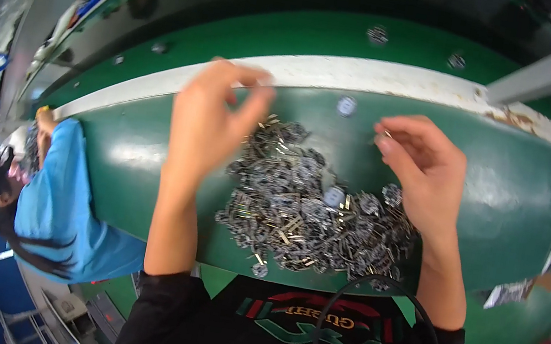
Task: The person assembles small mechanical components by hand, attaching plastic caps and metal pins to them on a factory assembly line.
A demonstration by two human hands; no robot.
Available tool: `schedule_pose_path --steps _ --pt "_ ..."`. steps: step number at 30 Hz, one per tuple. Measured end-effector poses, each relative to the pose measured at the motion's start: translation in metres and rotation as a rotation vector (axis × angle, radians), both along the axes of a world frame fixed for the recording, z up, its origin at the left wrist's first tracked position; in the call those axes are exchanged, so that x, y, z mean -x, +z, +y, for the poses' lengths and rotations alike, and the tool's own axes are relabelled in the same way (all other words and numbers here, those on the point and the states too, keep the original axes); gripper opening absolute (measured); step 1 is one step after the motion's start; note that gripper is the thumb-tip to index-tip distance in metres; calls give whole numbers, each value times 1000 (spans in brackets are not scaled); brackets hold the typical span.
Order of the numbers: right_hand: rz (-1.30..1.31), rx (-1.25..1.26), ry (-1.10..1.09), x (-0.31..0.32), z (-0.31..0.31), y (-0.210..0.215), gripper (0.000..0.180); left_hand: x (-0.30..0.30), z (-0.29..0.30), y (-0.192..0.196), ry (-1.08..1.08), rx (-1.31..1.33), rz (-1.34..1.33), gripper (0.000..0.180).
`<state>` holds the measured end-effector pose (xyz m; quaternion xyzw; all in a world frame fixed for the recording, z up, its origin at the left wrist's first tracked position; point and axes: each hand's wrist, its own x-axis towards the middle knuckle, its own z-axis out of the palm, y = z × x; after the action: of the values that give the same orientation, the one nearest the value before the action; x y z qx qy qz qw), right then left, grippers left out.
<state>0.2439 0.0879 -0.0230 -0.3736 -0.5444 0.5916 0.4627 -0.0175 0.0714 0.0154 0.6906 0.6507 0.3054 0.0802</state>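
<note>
My left hand (216, 116) is raised over the far left side of a heap of small parts (284, 206); its thumb and forefinger are smeared by motion, so I cannot tell whether anything is between them. To the right of the heap, my right hand (427, 167) pinches a small gold-coloured metal pin (387, 133) between thumb and forefinger. Grey round pieces and thin brass-coloured pins make up the heap. One pale round part (346, 106) lies by itself on the green worktop (504, 186) between my hands. Another pale round part (334, 196) rests on the heap.
Beyond a white rail (377, 73), a green belt (276, 32) carries several scattered round parts (377, 35). A grey post (543, 74) stands at the far right. A co-worker in blue (68, 204) sits at my left. A black cable (435, 327) loops before my chest.
</note>
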Motion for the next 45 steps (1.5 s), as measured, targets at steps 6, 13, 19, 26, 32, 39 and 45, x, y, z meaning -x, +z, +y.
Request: schedule_pose_path --steps 6,13,19,26,32,39,45 --pt "40 -3 133 11 -13 14 24 174 56 -41 512 -34 470 33" --pt "66 -49 134 8 -8 6 25 178 55 -54 445 22 238 31" --pt "47 -20 90 10 -14 2 27 44 4 -37 8 -43 -571 41" --pt "-8 -191 157 18 -13 2 29 -39 -42 -18 -234 150 -813 44" --pt "-88 -260 133 18 -12 8 28 -40 -47 -30 -321 302 -1210 43" --pt "-91 -268 141 21 -18 7 27 -43 -46 -26 -138 637 -1524 43" --pt "146 17 66 22 -24 13 26 -43 -52 -26 -307 527 -1662 46"
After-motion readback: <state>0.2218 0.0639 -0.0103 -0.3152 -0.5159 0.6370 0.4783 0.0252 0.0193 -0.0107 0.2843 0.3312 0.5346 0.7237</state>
